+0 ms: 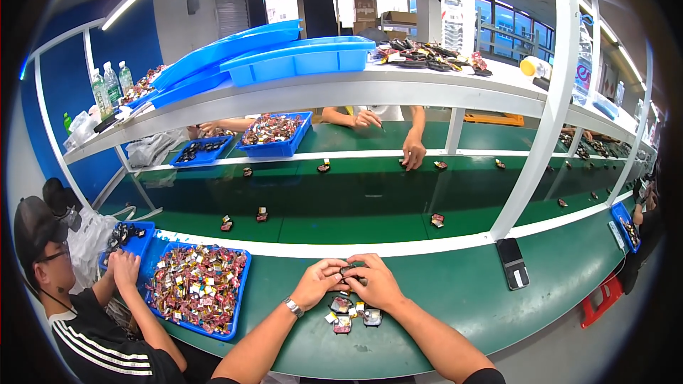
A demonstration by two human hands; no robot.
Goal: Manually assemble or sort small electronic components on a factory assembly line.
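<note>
My left hand [320,284], with a metal-banded watch [293,306] on its wrist, is closed with its fingertips on a small black part [346,271]. From the other side my right hand [374,284] pinches the same part, its fingers bent over the top. Much of the part is hidden by the fingers, so its exact kind does not show. Just below, on the green bench [299,341], lies a small cluster of electronic assemblies [342,323] with black casings, reddish boards and white-yellow pieces.
Left of me, a blue tray [247,270] is heaped with small red-and-white electronic parts; a co-worker [92,313] sits beyond it. A phone [513,264] lies at right. Past the white rail, scattered assemblies [437,220] lie on a green belt [341,203]. A white upright [544,114] and shelf rise ahead.
</note>
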